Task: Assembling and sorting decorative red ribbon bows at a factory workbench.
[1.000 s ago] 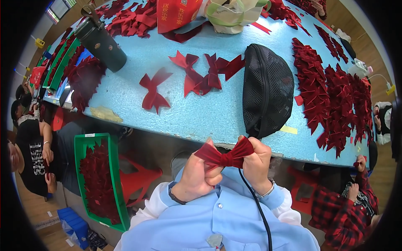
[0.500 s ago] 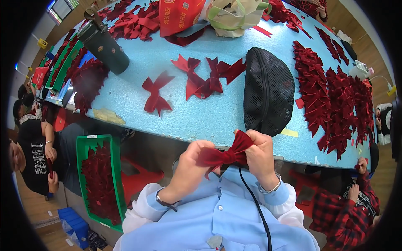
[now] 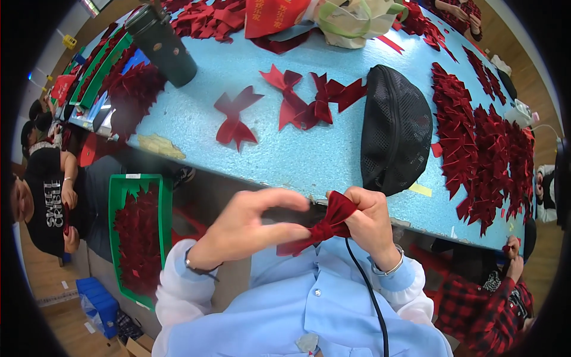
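A dark red velvet bow (image 3: 324, 231) is in front of my body, just off the table's near edge. My right hand (image 3: 369, 217) pinches its right side between thumb and fingers. At the bow's left side my left hand (image 3: 253, 223) is open, thumb and fingers spread apart; its thumb lies over or against the left loop, and I cannot tell whether it touches. Farther off on the blue table (image 3: 238, 172) lie a single red bow (image 3: 236, 122) and a small group of red bows (image 3: 306, 104).
A black mesh pouch (image 3: 395, 131) lies just beyond my right hand. A dark green tumbler (image 3: 162, 47) stands far left; red and cream bags (image 3: 354, 24) are at the back. Bow piles (image 3: 491, 149) cover the right. A green crate (image 3: 113, 238) of bows sits lower left. Co-workers sit at both sides.
My left hand has let go of the bow's left side and spread its fingers. My right hand still holds the bow. The view has shifted, so the table things appear farther right.
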A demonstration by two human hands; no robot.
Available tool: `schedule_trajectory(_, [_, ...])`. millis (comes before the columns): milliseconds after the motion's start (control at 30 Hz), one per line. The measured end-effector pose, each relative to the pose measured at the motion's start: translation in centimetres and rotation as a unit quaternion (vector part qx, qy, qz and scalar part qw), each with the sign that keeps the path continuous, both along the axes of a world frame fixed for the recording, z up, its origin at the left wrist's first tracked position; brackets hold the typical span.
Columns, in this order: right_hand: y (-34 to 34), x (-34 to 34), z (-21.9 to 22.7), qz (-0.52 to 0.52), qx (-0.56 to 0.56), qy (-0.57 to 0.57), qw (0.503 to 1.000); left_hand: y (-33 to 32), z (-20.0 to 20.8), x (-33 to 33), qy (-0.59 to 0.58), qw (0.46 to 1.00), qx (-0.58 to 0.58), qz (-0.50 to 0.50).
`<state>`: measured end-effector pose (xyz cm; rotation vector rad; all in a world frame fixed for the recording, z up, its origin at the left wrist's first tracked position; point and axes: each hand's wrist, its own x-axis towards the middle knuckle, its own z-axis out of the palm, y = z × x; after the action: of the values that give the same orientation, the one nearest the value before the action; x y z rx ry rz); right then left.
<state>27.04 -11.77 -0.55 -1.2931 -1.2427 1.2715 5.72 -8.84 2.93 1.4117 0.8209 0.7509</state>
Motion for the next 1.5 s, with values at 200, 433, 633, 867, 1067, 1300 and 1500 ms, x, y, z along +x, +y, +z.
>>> schedule_trajectory(200, [0.5,-1.6,-0.4,0.020,0.008,-0.034,0.999,1.3,-0.4,1.0,0.111,0.963,-0.165,-0.183])
schedule_trajectory(433, [1.6,-1.5,-0.8,0.062,-0.011,-0.103,0.993,2.4,-2.0,-0.2,0.064,0.961,-0.227,-0.146])
schedule_trajectory(633, [2.0,-2.2,-0.7,0.100,0.142,-0.179,0.968,2.2,-3.4,-1.2,0.059,0.963,-0.213,-0.157])
schedule_trajectory(867, [1.5,-3.4,-1.2,0.060,0.067,-0.113,0.990,1.8,-3.8,-1.6,0.041,0.953,-0.232,-0.191])
schedule_trajectory(1067, [1.3,-4.8,-2.0,0.004,-0.059,0.106,0.993,1.0,-4.0,-1.6,0.001,0.960,-0.229,-0.158])
schedule_trajectory(1300, [2.2,-4.5,-1.5,0.039,0.031,-0.049,0.998,1.4,-1.9,-1.0,-0.009,0.953,-0.275,-0.122])
schedule_trajectory(1500, [2.4,-4.5,-2.2,0.015,0.040,-0.031,0.999,1.5,-4.0,-1.2,-0.014,0.962,-0.238,-0.131])
